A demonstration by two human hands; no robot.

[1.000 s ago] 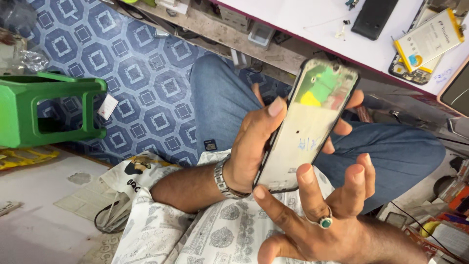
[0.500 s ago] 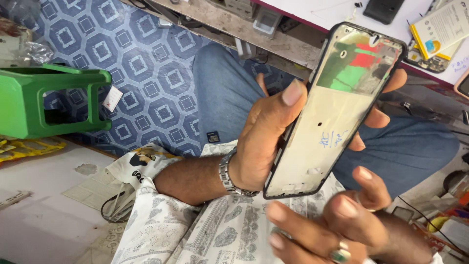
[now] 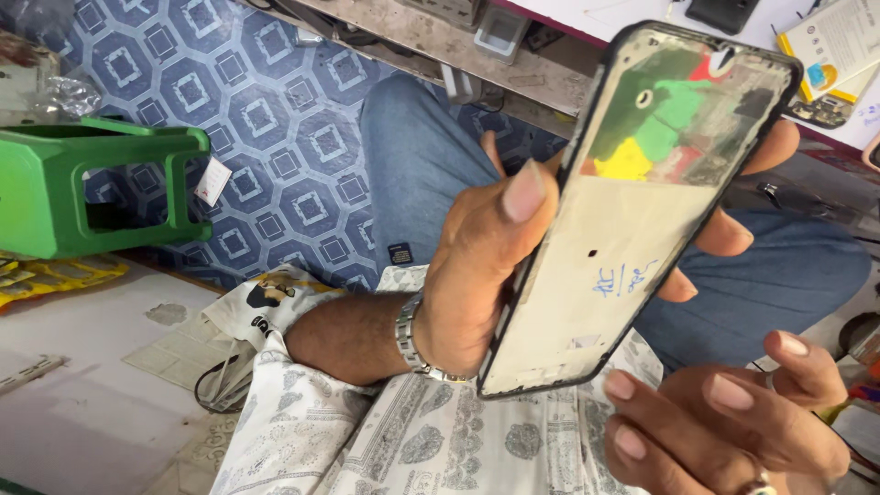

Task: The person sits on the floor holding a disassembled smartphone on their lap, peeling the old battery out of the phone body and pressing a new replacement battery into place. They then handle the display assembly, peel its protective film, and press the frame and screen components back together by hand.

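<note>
My left hand (image 3: 472, 275) grips a phone middle frame (image 3: 623, 238) with a black rim, held upright and tilted. My thumb lies along its left edge and my fingers wrap behind the right edge. The frame's pale inner plate faces me, with green, yellow and red patches near the top and blue handwriting near the middle. A metal bracelet (image 3: 409, 341) circles that wrist. My right hand (image 3: 733, 426), wearing a ring, hovers just below and to the right of the frame's bottom corner. Its fingers are loosely curled, apart, and hold nothing.
A green plastic stool (image 3: 64, 183) stands at the left on blue patterned flooring (image 3: 275, 119). My jeans-clad leg (image 3: 412, 156) lies behind the frame. A bench at the top right carries a yellow-and-white packet (image 3: 834, 46) and a black phone (image 3: 724, 11). A pale surface with papers (image 3: 101, 403) fills the lower left.
The frame has come up and closer to the camera in my left hand. My right hand has dropped away from its lower edge and sits lower at the right.
</note>
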